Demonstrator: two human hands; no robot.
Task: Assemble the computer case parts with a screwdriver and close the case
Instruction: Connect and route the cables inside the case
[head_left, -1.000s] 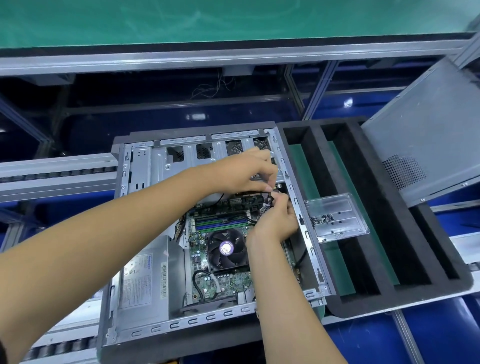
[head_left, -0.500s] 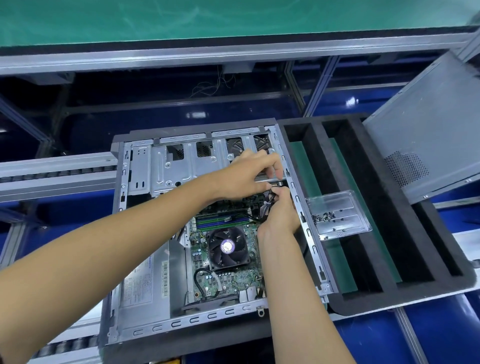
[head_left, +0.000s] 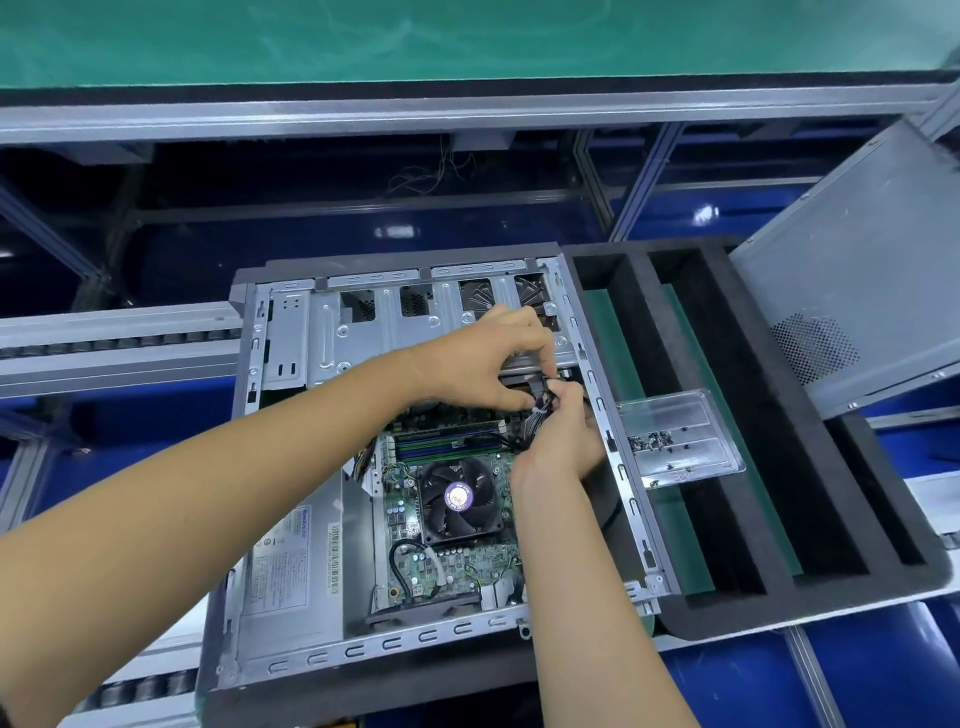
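Green-topped bench (head_left: 467, 36) across the whole top of the frame, aluminium rail along its lower edge. Open computer case (head_left: 291, 519) lying flat mid-frame, lid off, metal rim showing on all four sides. Black foam tray (head_left: 779, 467) just right of it, butted against the case's right edge, long empty slots running top to bottom. Grey side panel (head_left: 857, 270) propped tilted at upper right, lower edge over the tray's far corner. Power supply (head_left: 291, 561) in the case's lower-left corner. CPU fan (head_left: 457, 496) dead centre on the board, open room around it. Clear screw tray (head_left: 675, 436) perched on the foam, small dark screws inside. Left hand (head_left: 483, 358) curled, pinching a cable connector (head_left: 537, 387) near the case's upper-right edge. Right hand (head_left: 566, 441) right below, fingers curled onto the cable bundle (head_left: 540, 410) too, touching the left fingertips. Tight spot there, drive cage above, case rim just right.
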